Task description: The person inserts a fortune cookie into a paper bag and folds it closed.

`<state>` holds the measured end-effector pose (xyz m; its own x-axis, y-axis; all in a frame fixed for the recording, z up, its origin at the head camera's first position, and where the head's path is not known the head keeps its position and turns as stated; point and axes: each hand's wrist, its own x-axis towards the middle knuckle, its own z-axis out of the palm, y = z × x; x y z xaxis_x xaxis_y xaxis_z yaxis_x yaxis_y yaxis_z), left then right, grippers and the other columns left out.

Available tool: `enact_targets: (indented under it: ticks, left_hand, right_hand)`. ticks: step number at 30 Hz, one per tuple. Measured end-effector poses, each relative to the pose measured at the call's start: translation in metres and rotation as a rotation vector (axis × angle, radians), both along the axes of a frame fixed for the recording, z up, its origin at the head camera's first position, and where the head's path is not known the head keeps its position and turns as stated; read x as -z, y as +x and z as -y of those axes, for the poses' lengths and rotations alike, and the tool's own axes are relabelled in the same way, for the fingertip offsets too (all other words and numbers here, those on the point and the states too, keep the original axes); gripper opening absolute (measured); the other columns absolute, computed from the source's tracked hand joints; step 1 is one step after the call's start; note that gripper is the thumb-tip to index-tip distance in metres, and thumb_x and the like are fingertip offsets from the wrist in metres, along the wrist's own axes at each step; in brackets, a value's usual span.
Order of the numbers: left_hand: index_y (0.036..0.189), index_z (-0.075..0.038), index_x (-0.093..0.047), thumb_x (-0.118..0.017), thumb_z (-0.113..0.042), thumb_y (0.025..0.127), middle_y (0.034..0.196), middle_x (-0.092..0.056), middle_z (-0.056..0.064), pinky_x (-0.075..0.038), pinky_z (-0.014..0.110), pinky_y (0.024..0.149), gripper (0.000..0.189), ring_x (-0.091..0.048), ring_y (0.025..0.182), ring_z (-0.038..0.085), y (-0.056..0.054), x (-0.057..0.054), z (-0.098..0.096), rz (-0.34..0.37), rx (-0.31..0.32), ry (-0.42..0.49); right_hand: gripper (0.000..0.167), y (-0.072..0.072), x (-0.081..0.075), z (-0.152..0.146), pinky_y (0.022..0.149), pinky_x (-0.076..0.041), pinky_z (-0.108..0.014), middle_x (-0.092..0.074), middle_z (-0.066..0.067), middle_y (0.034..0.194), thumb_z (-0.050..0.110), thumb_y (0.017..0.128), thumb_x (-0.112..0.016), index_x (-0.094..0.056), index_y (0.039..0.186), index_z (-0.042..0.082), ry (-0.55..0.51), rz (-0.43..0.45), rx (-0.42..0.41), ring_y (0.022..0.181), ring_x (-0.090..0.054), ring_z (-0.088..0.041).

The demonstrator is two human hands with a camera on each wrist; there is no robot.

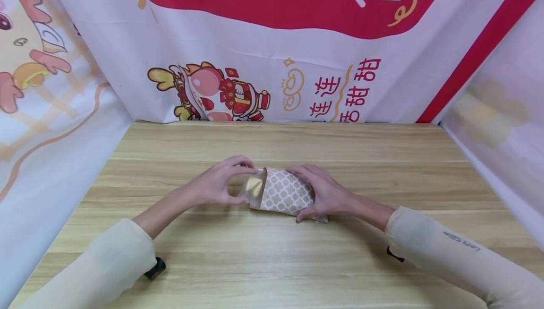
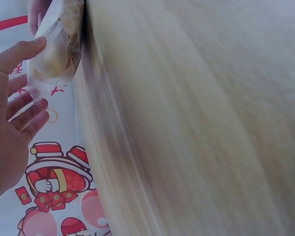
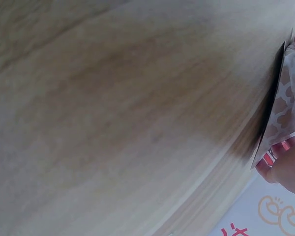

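A brown paper bag [image 1: 285, 192] with a white lattice print lies on the table, its mouth toward the left. From that mouth sticks out a pale yellow food piece [image 1: 254, 186] in a translucent wrapper [image 2: 51, 73]. My left hand [image 1: 218, 184] holds the wrapper's end, thumb on the near side and a fingertip on the far side. In the left wrist view, the other fingers of the left hand [image 2: 10, 113] spread beneath it. My right hand [image 1: 325, 193] grips the bag's right part across its width, partly covering it.
The wood-grain table [image 1: 272, 261] runs back to a white and red printed cloth [image 1: 263, 44] hanging behind it. Printed cloth sides [image 1: 63, 110] stand at left and right. A small black piece [image 1: 155, 269] shows beside the left sleeve.
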<state>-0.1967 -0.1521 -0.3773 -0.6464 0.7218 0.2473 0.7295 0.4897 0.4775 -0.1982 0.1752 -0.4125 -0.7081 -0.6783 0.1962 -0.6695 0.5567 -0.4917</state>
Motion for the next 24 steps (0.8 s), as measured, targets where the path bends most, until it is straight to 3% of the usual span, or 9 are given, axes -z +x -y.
enact_targets:
  ticks: [9,24]
  left_hand:
    - [0.132,-0.002,-0.068,-0.091,-0.015,0.075,0.133,-0.061,0.016,-0.052,0.048,0.106,0.063,-0.060,0.122,0.031,-0.0032,0.0070,-0.0046,-0.033,0.011,0.016]
    - [0.134,-0.006,-0.068,-0.092,-0.019,0.074,0.133,-0.062,0.014,-0.052,0.048,0.106,0.065,-0.061,0.122,0.031,-0.0042,0.0072,-0.0079,-0.009,0.018,-0.005]
  right_hand:
    - [0.121,0.0008,-0.0013,0.0006,0.110,-0.042,-0.057,-0.060,-0.009,0.141,0.050,0.052,-0.101,-0.046,0.153,0.011,0.003,0.007,0.000,0.129,-0.054,-0.030]
    - [0.121,-0.0005,0.0001,0.0010,0.111,-0.043,-0.055,-0.060,-0.007,0.140,0.051,0.053,-0.101,-0.045,0.153,0.011,-0.003,0.012,-0.005,0.129,-0.053,-0.029]
